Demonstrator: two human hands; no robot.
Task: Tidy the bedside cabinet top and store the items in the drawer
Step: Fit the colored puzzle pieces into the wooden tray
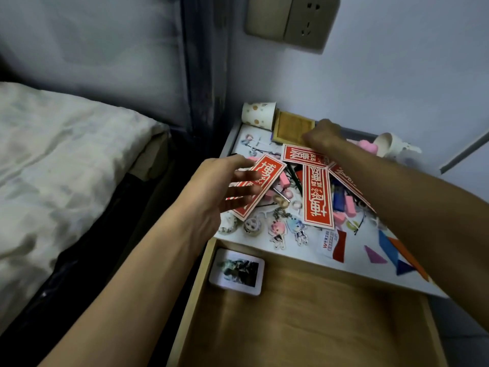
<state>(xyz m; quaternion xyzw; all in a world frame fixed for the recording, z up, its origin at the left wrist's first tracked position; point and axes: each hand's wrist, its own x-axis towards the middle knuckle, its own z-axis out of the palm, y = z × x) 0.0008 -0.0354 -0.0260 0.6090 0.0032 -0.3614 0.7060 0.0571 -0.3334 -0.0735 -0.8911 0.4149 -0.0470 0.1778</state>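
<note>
Wood, paper, plastic and cloth, as we see them

We see the drawer point(304, 327) in pale, matt wood-look board with faint grain; the top point(354, 250) is white and smooth. The red cards point(317, 197) look like thin printed card, and the dotted cup point(260, 113) is paper. The tray point(292, 129) looks wooden, with a coarser inner panel. The charms point(277, 230) seem glossy clear plastic on small metal clasps. The photo point(236, 271) has a smooth white border. We read the sheet point(66, 160) as soft crumpled cloth, the socket point(291, 19) as smooth plastic, the wall point(397, 88) as matt paint.
</note>
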